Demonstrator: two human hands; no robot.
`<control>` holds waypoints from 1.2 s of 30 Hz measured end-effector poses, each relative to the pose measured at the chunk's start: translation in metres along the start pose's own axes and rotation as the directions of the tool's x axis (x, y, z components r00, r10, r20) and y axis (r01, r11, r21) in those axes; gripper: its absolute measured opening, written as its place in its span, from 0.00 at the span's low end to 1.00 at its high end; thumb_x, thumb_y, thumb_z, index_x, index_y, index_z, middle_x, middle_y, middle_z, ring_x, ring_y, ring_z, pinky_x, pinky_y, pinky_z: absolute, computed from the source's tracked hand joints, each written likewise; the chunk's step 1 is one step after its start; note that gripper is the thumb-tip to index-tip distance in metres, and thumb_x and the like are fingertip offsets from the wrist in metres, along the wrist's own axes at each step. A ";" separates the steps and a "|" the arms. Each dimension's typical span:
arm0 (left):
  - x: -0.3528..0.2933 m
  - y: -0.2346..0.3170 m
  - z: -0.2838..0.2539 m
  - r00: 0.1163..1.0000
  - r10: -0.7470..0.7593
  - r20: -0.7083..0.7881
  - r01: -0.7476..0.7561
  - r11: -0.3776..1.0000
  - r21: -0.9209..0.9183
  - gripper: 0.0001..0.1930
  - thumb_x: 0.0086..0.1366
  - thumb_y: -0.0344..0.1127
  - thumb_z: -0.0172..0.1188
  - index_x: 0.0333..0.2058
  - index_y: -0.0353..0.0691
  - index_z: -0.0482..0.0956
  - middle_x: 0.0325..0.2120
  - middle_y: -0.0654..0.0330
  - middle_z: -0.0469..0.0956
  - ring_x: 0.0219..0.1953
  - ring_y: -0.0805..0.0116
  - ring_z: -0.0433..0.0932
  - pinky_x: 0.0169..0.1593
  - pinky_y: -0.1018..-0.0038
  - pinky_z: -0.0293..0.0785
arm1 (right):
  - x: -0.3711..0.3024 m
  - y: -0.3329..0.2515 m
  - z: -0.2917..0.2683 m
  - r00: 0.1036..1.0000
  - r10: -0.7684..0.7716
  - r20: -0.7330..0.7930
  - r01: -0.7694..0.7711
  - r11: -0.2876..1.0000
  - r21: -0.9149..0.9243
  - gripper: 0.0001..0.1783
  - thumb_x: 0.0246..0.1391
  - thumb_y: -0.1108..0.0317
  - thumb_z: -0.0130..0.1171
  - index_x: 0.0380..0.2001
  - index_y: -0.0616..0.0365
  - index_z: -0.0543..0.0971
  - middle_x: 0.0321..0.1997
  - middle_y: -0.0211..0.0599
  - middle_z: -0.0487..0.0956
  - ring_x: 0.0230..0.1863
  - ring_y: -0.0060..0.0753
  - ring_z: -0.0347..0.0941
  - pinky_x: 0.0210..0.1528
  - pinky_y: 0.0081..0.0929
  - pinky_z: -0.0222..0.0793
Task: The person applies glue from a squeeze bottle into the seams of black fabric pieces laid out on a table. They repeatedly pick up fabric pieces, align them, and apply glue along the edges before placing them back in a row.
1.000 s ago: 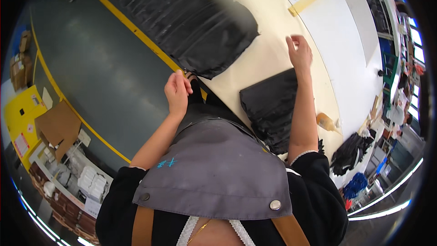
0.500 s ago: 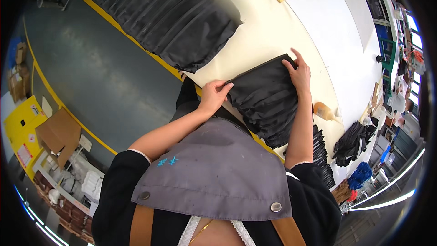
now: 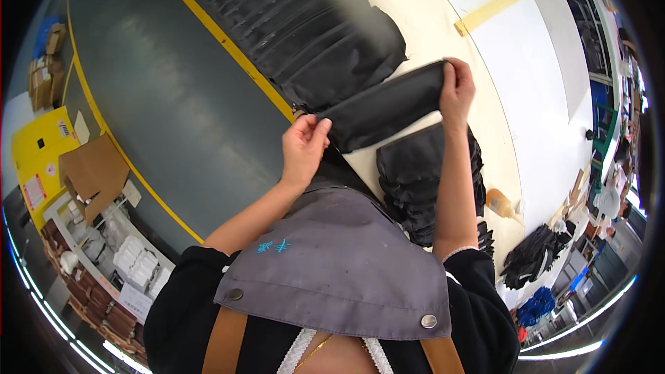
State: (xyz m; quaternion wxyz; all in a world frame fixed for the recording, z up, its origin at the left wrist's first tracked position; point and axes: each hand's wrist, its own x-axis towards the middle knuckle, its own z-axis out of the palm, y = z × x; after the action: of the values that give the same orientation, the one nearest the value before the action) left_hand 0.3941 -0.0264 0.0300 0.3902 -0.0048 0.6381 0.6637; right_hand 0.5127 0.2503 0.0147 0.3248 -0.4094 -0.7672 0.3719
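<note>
Between my hands a black fabric piece [image 3: 388, 105] is stretched out flat, its long edge slanting up to the right. My left hand [image 3: 304, 147] pinches its left corner between thumb and fingers. At the opposite end, my right hand [image 3: 457, 91] grips the upper right corner. Beyond the held piece lies a long row of overlapping black fabric pieces [image 3: 325, 41] on the cream tabletop. Below it, near my right forearm, sits a smaller pile of black fabric pieces [image 3: 413, 173], partly hidden by that arm.
A bottle of amber liquid [image 3: 500, 203] lies to the right of the smaller pile. Farther right are a black bundle [image 3: 537, 255] and a blue bundle [image 3: 535, 306]. On the left, a yellow cabinet [image 3: 43, 159] and an open cardboard box [image 3: 93, 173] stand beside the grey floor [image 3: 166, 104].
Both hands have lifted one black fabric piece off the smaller pile and carried it forward, toward the long row. The view has shifted, so the surroundings sit differently.
</note>
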 end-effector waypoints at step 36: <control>-0.030 -0.028 0.046 0.877 -0.440 0.192 0.440 0.897 0.044 0.09 0.64 0.31 0.63 0.41 0.38 0.76 0.32 0.65 0.77 0.33 0.78 0.76 0.38 0.78 0.76 | -0.061 0.045 -0.105 0.896 0.429 0.114 -0.436 0.801 0.410 0.21 0.55 0.70 0.62 0.51 0.63 0.74 0.26 0.22 0.75 0.30 0.13 0.69 0.36 0.16 0.68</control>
State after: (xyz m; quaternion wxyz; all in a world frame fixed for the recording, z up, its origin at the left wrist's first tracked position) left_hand 0.4520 -0.0063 0.0301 0.5919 -0.0840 0.5783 0.5552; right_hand 0.6423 0.2467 0.0187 0.3069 -0.4898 -0.5562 0.5971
